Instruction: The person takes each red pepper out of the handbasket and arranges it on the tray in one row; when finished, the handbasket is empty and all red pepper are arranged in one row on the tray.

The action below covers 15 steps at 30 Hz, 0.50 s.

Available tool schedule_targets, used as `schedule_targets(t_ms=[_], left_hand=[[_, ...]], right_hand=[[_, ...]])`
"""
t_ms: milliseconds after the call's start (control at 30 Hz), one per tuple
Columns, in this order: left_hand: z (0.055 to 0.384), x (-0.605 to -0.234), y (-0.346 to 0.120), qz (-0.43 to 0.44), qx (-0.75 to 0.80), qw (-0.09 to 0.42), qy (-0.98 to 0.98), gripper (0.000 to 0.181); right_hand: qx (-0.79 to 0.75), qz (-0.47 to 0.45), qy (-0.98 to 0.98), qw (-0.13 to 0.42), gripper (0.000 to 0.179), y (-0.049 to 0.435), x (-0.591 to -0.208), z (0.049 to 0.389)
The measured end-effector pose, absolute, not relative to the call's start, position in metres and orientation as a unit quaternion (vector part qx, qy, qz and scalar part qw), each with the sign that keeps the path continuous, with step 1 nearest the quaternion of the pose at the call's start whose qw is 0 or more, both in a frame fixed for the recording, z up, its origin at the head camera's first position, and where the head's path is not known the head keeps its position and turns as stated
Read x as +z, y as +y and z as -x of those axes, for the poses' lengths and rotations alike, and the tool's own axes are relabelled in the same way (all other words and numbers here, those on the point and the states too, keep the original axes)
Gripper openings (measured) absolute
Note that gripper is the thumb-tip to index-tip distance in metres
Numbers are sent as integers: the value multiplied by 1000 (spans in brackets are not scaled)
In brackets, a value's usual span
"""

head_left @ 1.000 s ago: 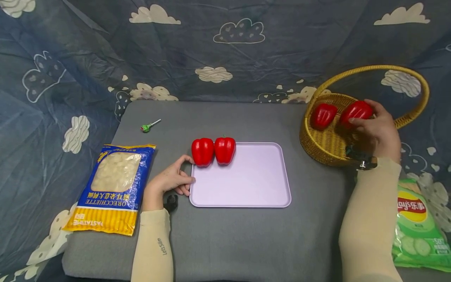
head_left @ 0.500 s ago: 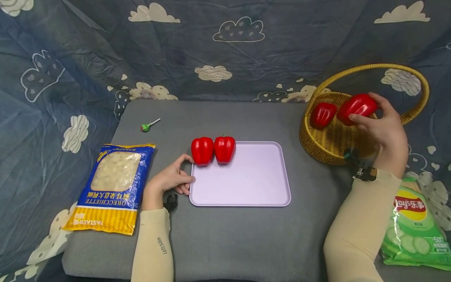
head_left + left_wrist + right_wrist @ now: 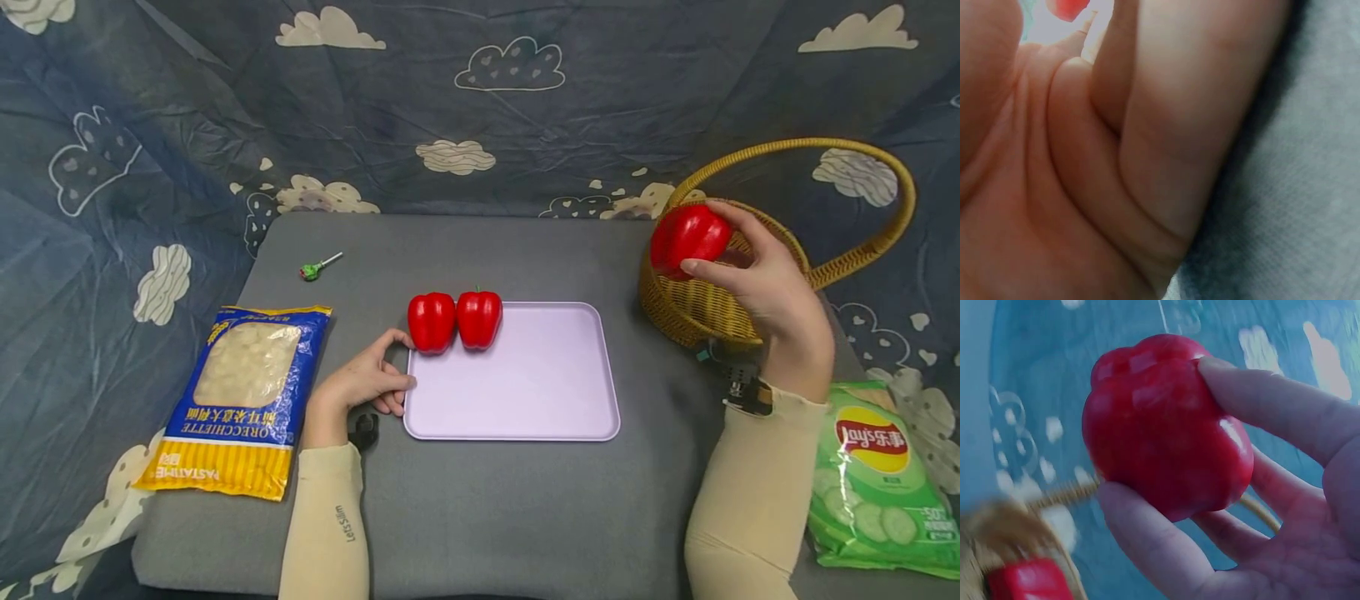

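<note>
My right hand [image 3: 772,283] holds a glossy red bell pepper [image 3: 688,240] between thumb and fingers, over the left part of the wicker basket [image 3: 663,304]. In the right wrist view, the held bell pepper [image 3: 1160,431] fills the middle, and another red pepper [image 3: 1032,581] lies in the basket below. The held one hides it in the head view. My left hand [image 3: 363,379] pinches the left edge of a pale purple tray [image 3: 540,375], thumb over the rim. Two red bell peppers [image 3: 432,323] sit side by side at the tray's far left corner.
A blue and yellow bag of orecchiette pasta [image 3: 240,400] lies left of the left hand. Behind it is a green-wrapped lollipop [image 3: 311,272]. A green chip bag [image 3: 881,483] lies by the right forearm. The basket's tall handle [image 3: 795,143] arches above its opening.
My right hand has lifted the bell pepper from the basket's right side and carried it left, across the other pepper inside. The left hand and tray stay put.
</note>
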<state>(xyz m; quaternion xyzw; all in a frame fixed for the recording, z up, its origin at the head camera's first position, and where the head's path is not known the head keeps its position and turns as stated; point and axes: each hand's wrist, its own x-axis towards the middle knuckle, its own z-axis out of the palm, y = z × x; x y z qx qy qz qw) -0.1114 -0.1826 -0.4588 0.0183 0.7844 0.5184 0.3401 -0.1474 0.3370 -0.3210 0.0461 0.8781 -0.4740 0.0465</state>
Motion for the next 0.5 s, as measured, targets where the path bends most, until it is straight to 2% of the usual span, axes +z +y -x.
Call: schedule_targets(t_ms=[500], left_hand=[[111,-460,-182,-18,514,342,787,60]], right_hand=[[-505,32,848,157,84,246,-364,167]])
